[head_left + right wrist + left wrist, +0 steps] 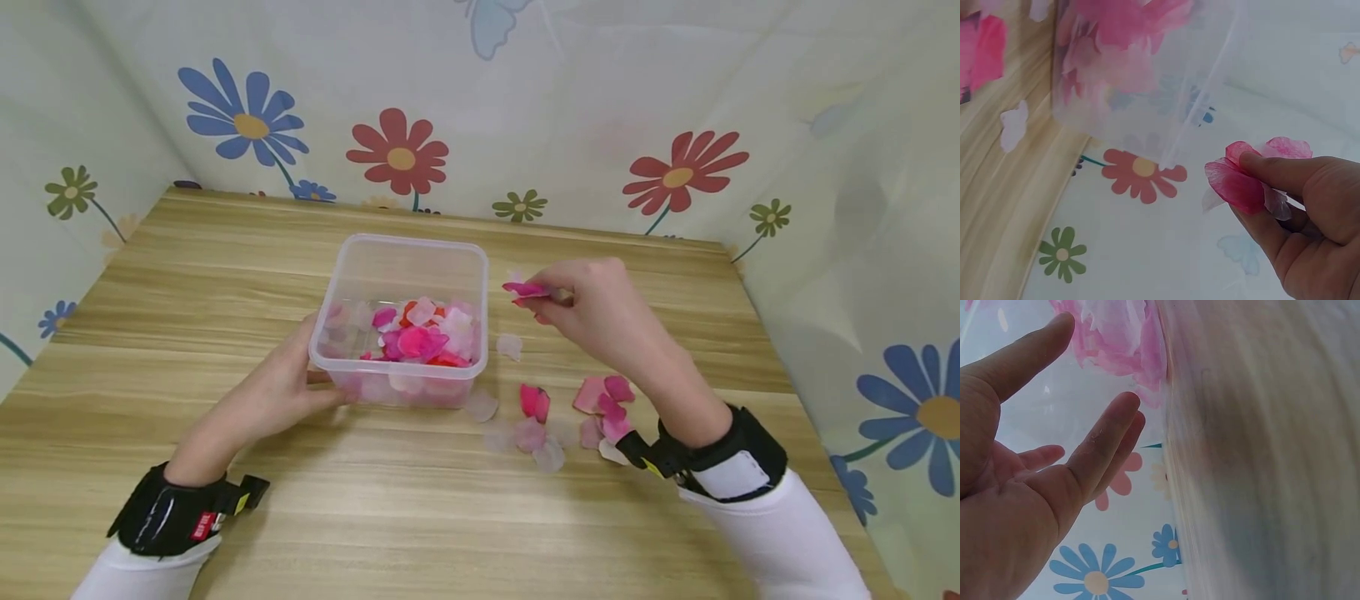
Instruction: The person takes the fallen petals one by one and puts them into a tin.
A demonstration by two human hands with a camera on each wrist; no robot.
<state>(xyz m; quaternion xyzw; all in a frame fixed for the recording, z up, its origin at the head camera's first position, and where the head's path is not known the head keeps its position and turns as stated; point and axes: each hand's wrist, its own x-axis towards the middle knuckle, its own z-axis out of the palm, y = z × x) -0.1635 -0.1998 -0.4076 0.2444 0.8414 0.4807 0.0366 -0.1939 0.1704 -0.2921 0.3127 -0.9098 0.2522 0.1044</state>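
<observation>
A clear plastic box (408, 385) stands on the table, its bottom strewn with pink, red and white petals (420, 337). At its near left corner is my left hand (273, 387), thumb along the front wall and other fingers by the left side. The left wrist view shows those fingers (1100, 447) spread and fairly straight beside the box wall. Right of the box and above the table, my right hand (600, 304) pinches a few pink and whitish petals (1238, 184) between thumb and fingers.
Loose petals lie on the wooden table (360, 525) right of the box: a red one (535, 402), a pink cluster (613, 408) under the right forearm, and several pale ones, including a white petal (509, 346). A flower-printed curtain (570, 108) borders the table's back and sides.
</observation>
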